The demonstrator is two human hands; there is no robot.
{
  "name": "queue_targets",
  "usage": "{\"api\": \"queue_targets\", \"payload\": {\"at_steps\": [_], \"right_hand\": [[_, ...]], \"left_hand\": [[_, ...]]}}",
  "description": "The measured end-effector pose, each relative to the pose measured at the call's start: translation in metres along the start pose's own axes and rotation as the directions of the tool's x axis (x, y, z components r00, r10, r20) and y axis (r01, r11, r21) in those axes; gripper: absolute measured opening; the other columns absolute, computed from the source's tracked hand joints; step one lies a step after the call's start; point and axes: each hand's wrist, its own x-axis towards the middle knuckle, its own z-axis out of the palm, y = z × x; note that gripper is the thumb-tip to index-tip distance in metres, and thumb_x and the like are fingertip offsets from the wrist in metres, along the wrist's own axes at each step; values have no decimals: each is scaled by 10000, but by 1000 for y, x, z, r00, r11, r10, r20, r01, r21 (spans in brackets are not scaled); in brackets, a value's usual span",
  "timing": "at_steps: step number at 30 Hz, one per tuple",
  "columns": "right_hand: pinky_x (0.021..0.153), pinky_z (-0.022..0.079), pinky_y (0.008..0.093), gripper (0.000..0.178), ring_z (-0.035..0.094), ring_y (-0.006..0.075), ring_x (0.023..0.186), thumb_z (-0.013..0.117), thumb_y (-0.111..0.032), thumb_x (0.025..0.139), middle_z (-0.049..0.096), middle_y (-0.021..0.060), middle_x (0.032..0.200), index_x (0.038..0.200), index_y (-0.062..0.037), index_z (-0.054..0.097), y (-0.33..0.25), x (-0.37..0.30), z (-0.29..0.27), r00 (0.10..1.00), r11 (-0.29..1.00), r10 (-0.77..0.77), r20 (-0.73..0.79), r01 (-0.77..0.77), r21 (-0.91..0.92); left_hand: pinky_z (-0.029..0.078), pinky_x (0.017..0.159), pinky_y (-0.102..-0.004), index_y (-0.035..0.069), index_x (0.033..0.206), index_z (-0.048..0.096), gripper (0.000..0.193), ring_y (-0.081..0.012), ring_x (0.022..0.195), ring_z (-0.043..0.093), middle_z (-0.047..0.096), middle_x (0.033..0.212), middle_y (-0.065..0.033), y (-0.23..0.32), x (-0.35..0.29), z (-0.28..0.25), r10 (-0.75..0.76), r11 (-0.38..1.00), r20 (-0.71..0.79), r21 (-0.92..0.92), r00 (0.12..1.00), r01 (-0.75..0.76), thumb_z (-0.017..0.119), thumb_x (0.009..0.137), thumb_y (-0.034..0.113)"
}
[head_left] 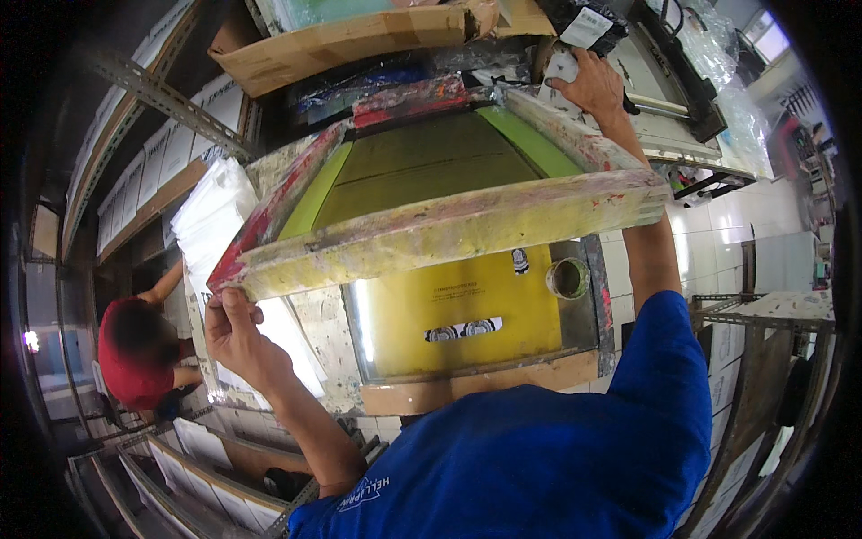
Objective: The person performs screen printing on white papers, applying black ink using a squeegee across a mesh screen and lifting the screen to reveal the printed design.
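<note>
A wooden screen-printing frame [449,221], smeared with paint, is tilted up over the printing table, its near bar raised. Its mesh [422,162] is dark olive with bright green strips along the sides. My left hand [242,341] pinches the frame's near left corner. Stretched out past the frame's far right side, my right hand [593,85] has its fingers on a small whitish wad [562,66], whose kind I cannot make out. Under the frame lies a yellow sheet [404,314] with small black-and-white printed pieces on it. A round tub [568,278] stands at its right.
White sheets [214,211] are stacked left of the frame. Behind it are a cardboard box [350,54] and a black wrapped package [588,25]. Metal shelving [162,94] stands at the left, where a person in red [135,355] works. A side table [669,126] stands right.
</note>
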Motion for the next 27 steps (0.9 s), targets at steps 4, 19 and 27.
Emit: {"api": "queue_targets", "payload": {"at_steps": [4, 19, 27], "right_hand": [[801, 561, 511, 673, 644, 417, 1028, 745, -305, 640, 668, 225, 1122, 1239, -35, 598, 2, -7, 12, 994, 999, 41, -100, -41, 0], [860, 542, 443, 736, 654, 397, 1027, 799, -272, 618, 666, 205, 1146, 1296, -68, 599, 26, -6, 28, 979, 962, -31, -203, 84, 258], [645, 546, 331, 484, 679, 242, 724, 805, -334, 678, 706, 88, 868, 1073, -60, 745, 119, -23, 27, 735, 302, 644, 214, -501, 811]], "left_hand": [[345, 568, -193, 47, 867, 636, 184, -39, 633, 474, 615, 751, 12, 2, 3, 4, -17, 999, 24, -48, 1000, 18, 697, 951, 199], [343, 564, -184, 42, 855, 639, 215, -32, 635, 479, 626, 759, 6, -2, 5, 0, -11, 998, 24, -60, 1000, 13, 723, 934, 224], [340, 561, -186, 37, 850, 639, 236, -39, 615, 466, 606, 723, 7, 2, 4, 4, -6, 1000, -11, -26, 1000, 6, 736, 923, 239]]}}
